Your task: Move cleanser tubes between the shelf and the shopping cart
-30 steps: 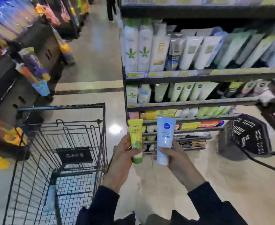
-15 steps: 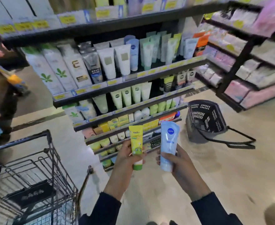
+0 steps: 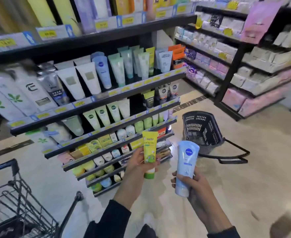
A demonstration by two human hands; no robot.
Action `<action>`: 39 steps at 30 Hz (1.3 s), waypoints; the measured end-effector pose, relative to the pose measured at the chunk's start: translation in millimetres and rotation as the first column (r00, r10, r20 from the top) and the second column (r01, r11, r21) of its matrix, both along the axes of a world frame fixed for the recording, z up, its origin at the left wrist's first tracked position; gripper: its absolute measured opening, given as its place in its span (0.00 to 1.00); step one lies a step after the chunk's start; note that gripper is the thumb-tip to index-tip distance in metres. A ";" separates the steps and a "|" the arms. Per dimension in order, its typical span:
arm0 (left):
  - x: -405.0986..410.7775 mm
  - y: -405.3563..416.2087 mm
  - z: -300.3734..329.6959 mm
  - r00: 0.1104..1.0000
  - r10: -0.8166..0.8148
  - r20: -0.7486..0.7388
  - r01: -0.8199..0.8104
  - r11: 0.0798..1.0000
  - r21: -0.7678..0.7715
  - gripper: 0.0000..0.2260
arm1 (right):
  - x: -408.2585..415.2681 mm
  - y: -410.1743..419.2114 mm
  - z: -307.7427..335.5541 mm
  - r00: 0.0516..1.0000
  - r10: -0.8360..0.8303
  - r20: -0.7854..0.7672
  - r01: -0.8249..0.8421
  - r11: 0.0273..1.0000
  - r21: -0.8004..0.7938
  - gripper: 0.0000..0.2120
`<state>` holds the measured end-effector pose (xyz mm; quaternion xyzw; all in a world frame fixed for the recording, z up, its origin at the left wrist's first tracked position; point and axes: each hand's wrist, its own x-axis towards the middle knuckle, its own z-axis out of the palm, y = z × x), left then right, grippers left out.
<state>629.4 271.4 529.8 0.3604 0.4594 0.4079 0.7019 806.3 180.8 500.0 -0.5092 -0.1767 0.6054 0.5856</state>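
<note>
My left hand point(image 3: 135, 166) grips a yellow cleanser tube point(image 3: 149, 152) with a green cap, held upright in front of the lower shelves. My right hand point(image 3: 195, 183) grips a light blue cleanser tube point(image 3: 186, 166), cap down, a little lower and to the right. The black shelf point(image 3: 96, 102) with several rows of cleanser tubes stands straight ahead. The wire shopping cart point(image 3: 16, 200) shows at the lower left, only its right corner in view.
A black plastic hand basket point(image 3: 201, 129) with a long handle stands on the floor right of the shelf. A second shelving unit point(image 3: 234, 69) with pale packets runs along the right. Shiny beige floor lies below my arms.
My view has swung right: the shelf now fills the middle and the cart has slid to the lower left. Both hands still hold their tubes; the right hand has dropped slightly.
</note>
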 end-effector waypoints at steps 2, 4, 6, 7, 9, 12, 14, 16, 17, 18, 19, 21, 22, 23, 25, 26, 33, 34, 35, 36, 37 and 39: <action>18.0 12.4 -2.1 1.000 -0.020 0.002 0.020 1.000 -0.005 0.26 | 14.1 6.8 -3.5 1.000 -0.018 -0.007 0.018 1.000 -0.003 0.30; 35.7 24.6 -4.7 0.999 -0.038 0.010 0.038 0.999 -0.005 0.26 | 29.1 16.8 -6.5 1.000 -0.025 -0.004 0.025 1.000 -0.005 0.31; 52.3 36.9 -6.1 0.998 -0.052 0.017 0.052 0.999 -0.001 0.25 | 44.3 30.7 -8.0 1.000 -0.030 0.002 0.030 0.999 -0.012 0.31; 60.8 44.0 -6.4 0.998 -0.060 0.018 0.060 0.998 0.006 0.25 | 52.1 39.1 -7.9 1.000 -0.031 0.005 0.031 0.999 -0.017 0.31; 77.1 60.0 -8.7 0.998 -0.062 0.018 0.061 0.998 0.018 0.24 | 67.9 57.7 -6.6 1.000 -0.030 0.008 0.030 0.999 -0.024 0.31; 100.2 85.6 -10.6 1.000 -0.018 0.022 0.017 1.000 0.007 0.24 | 94.7 91.2 0.8 1.000 -0.002 0.022 0.003 1.000 -0.010 0.31; 114.4 102.3 -8.9 1.000 -0.003 0.026 0.003 1.000 0.018 0.22 | 111.7 118.7 7.5 0.999 0.016 0.036 -0.016 1.000 -0.007 0.30; 127.0 121.4 -6.6 1.000 0.013 0.023 -0.014 0.999 0.040 0.23 | 126.7 148.4 13.3 0.998 0.046 0.052 -0.047 0.999 0.008 0.30; 132.5 131.6 -6.1 0.999 0.032 0.017 -0.033 0.999 0.039 0.24 | 133.5 162.8 16.4 0.996 0.064 0.062 -0.065 0.998 0.015 0.29; 137.5 141.3 -5.6 0.999 0.048 0.010 -0.049 0.998 0.032 0.25 | 139.8 176.7 19.2 0.994 0.084 0.072 -0.086 0.996 0.022 0.29; 141.9 149.6 -4.2 0.998 0.055 0.006 -0.055 0.998 0.030 0.25 | 145.8 189.7 22.2 0.991 0.106 0.080 -0.108 0.994 0.030 0.29; 149.1 163.4 -0.1 0.999 0.047 -0.018 -0.046 0.997 0.055 0.24 | 156.0 214.3 26.9 0.984 0.148 0.099 -0.152 0.988 0.036 0.26; 151.6 169.3 1.4 0.998 0.051 -0.031 -0.049 0.996 0.074 0.23 | 160.3 226.0 29.0 0.981 0.164 0.104 -0.169 0.985 0.040 0.25; 154.0 175.1 3.1 0.997 0.068 -0.037 -0.065 0.994 0.090 0.23 | 164.5 237.8 31.3 0.978 0.179 0.104 -0.185 0.981 0.052 0.25; 158.2 186.9 8.1 0.992 0.117 -0.036 -0.113 0.989 0.096 0.25 | 172.3 262.6 35.8 0.969 0.219 0.111 -0.227 0.971 0.068 0.24; 160.9 192.8 10.4 0.990 0.136 -0.034 -0.132 0.986 0.099 0.26 | 175.8 275.3 37.5 0.962 0.246 0.115 -0.255 0.964 0.069 0.23; 184.9 233.7 33.3 0.954 0.286 -0.089 -0.267 0.947 0.181 0.24 | 202.6 350.1 52.3 0.904 0.410 0.124 -0.424 0.897 0.125 0.28; 189.2 241.2 36.4 0.943 0.315 -0.105 -0.290 0.936 0.199 0.24 | 206.0 358.5 54.9 0.893 0.431 0.131 -0.446 0.885 0.133 0.27; 193.8 249.0 39.9 0.931 0.347 -0.116 -0.316 0.922 0.226 0.23 | 209.6 366.4 57.3 0.885 0.446 0.133 -0.462 0.876 0.139 0.26; 198.3 256.8 44.0 0.916 0.381 -0.123 -0.340 0.903 0.263 0.23 | 212.9 374.6 58.7 0.878 0.460 0.131 -0.477 0.867 0.147 0.27; 202.5 265.1 47.9 0.903 0.409 -0.132 -0.356 0.884 0.304 0.22 | 216.0 382.6 59.8 0.871 0.475 0.128 -0.490 0.858 0.151 0.27; 209.9 280.0 55.4 0.878 0.457 -0.141 -0.379 0.845 0.377 0.20 | 221.5 396.1 60.4 0.853 0.509 0.119 -0.522 0.838 0.161 0.27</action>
